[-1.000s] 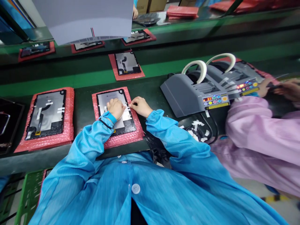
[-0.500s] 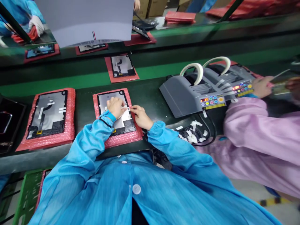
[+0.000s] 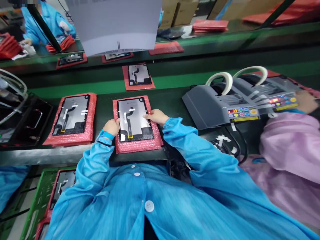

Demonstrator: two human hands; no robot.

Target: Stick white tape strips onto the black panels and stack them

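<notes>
In front of me a tablet screen panel (image 3: 137,115), silver with a black border and a dark flex cable, lies back up on a pink bubble-wrap sleeve (image 3: 140,146). White tape strips cross the cable. My left hand (image 3: 111,127) is closed at the panel's left edge, thumb on top. My right hand (image 3: 157,116) pinches the right edge, its thumb resting on the silver back and its other fingers at the side. The fingertips under the edges are hidden. To the left, a similar panel (image 3: 72,111) rests on stacked pink sleeves (image 3: 91,121).
Two grey tape dispensers (image 3: 207,106) with tape rolls stand at the right, beside a co-worker's lilac sleeve (image 3: 287,143). Tape scraps (image 3: 222,140) and cables lie before them. Another panel (image 3: 140,75) sits behind. A green crate (image 3: 37,200) is low at left.
My left hand has gone from the panel's middle to its left edge. My right hand now has its thumb on the panel's right side. The camera view has shifted left.
</notes>
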